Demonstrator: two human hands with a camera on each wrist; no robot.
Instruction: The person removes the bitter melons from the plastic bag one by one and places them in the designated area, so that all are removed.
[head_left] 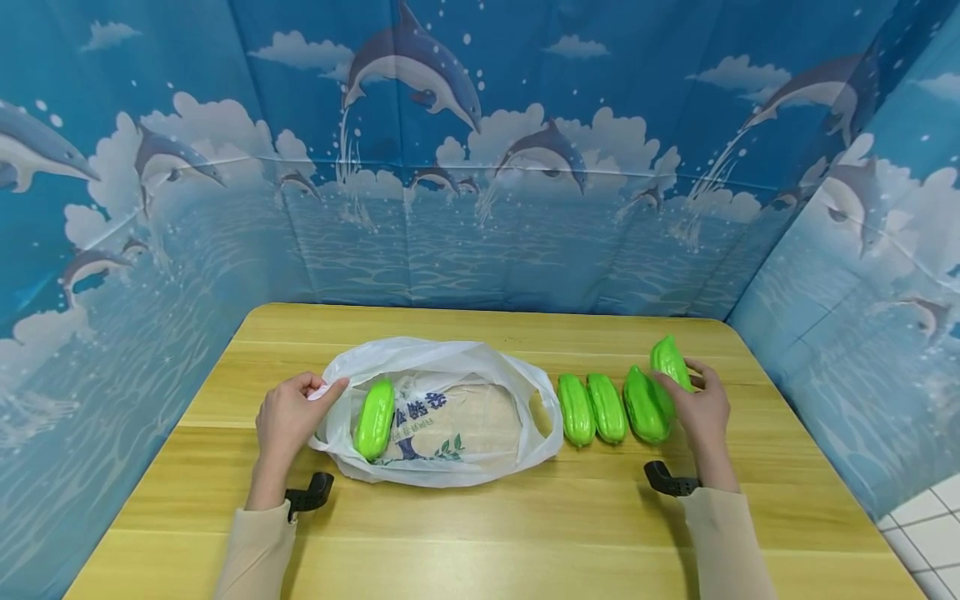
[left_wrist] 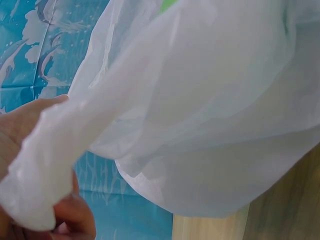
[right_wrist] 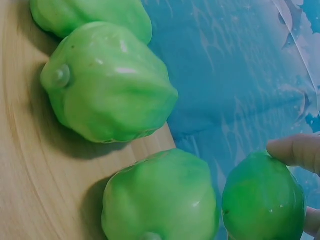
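A white plastic bag (head_left: 457, 478) lies on the table with its mouth spread wide. My left hand (head_left: 287, 421) pinches the bag's left edge between thumb and fingers; in the left wrist view the gathered white plastic (left_wrist: 55, 155) runs through that hand. Inside the bag are a long green ridged gourd (head_left: 375, 421) on the left and a beige printed package (head_left: 480, 412). My right hand (head_left: 701, 408) grips another green gourd (head_left: 670, 363), tilted with its pointed tip up. Beside it three similar gourds lie in a row: the nearest gourd (head_left: 643, 408), a middle gourd (head_left: 607, 408) and one gourd (head_left: 575, 410) by the bag.
The yellow wooden table (head_left: 480, 550) reaches back to a blue dolphin-print curtain (head_left: 480, 250), which also hangs along both sides. Black camera mounts, one mount (head_left: 309, 493) on the left wrist and one mount (head_left: 667, 481) on the right, jut inward. White floor tiles (head_left: 926, 521) show at lower right.
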